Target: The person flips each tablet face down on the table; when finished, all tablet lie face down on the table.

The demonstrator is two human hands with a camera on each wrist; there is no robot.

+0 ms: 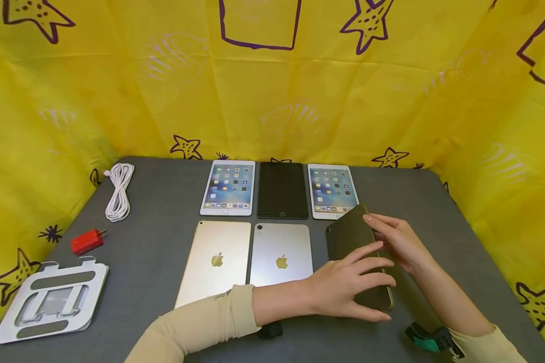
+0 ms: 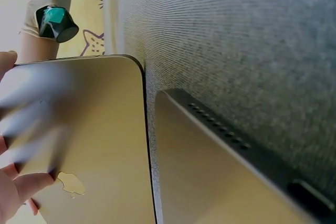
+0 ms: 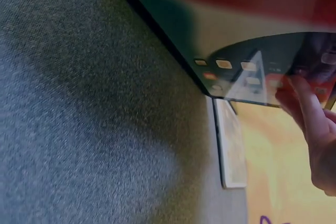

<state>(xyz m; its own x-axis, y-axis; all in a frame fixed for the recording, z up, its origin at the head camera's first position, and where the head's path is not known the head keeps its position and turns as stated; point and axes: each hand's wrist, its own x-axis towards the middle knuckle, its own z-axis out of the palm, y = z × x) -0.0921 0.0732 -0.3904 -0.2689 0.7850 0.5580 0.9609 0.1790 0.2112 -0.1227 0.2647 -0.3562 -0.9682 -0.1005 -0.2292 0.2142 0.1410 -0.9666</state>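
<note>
A dark grey tablet [image 1: 347, 234] stands tilted up on the right of the table, its back toward the left. My right hand [image 1: 404, 247] pinches its upper edge, thumb at the back and fingers on the screen side. The right wrist view shows a finger against the lit screen [image 3: 236, 69] with app icons. My left hand [image 1: 342, 285] lies across the back with fingers spread and fairly straight. In the left wrist view, a digit touches the back [image 2: 105, 114] beside the apple logo, with blurred finger reflections around it.
Left of the hands lie a gold tablet [image 1: 218, 242] and a silver tablet [image 1: 281, 242], backs up. Behind them are two white tablets [image 1: 229, 186] [image 1: 332, 189] with lit screens and a black tablet [image 1: 282, 189]. Far left: white cable [image 1: 118, 194], red plug [image 1: 87, 242], folding stand [image 1: 63, 279].
</note>
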